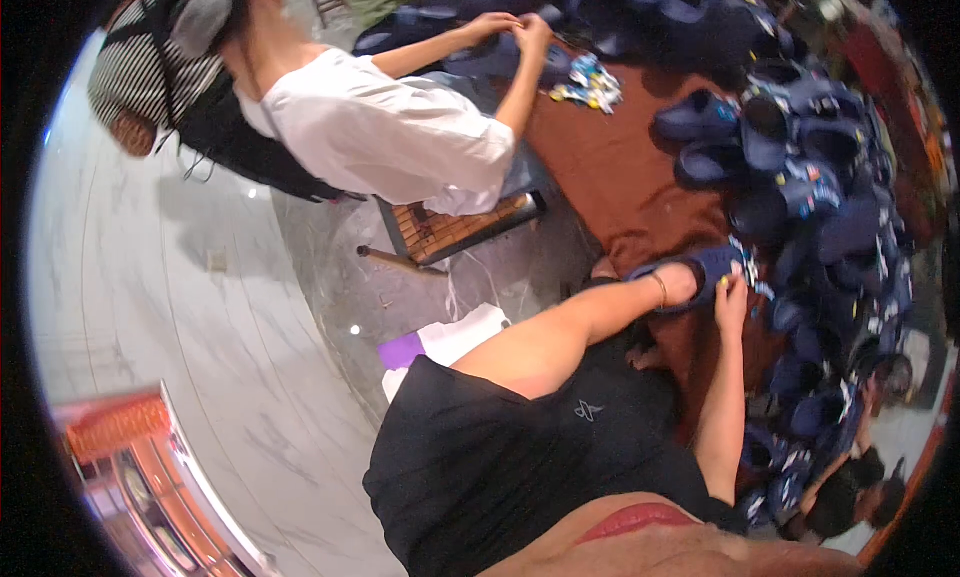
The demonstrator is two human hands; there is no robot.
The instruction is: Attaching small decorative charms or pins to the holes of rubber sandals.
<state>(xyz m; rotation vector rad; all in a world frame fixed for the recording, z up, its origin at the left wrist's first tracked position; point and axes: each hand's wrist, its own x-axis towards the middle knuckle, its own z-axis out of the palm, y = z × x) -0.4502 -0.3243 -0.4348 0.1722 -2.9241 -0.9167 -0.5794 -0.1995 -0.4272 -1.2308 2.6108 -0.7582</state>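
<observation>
Reaching into dark-blue, round-toed clog [716, 262] with left hand [679, 281], grip hidden, cannot tell; pinching small yellow piece [722, 286] with right hand [735, 299].

Wht grey-veined tiling [150, 307], L side; grey flr [325, 267]; low stool [462, 229] w/ brn checked seat; bright glint [354, 330] on flr.

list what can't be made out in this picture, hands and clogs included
All in the head view:
Left hand: not seen; the leg or black clothing may hide it.
Anything the right hand may hold at the blue clog: too small, blurred.
Anything in the other person's hands: too small.
Clog count in the right-hand pile: they overlap.
</observation>
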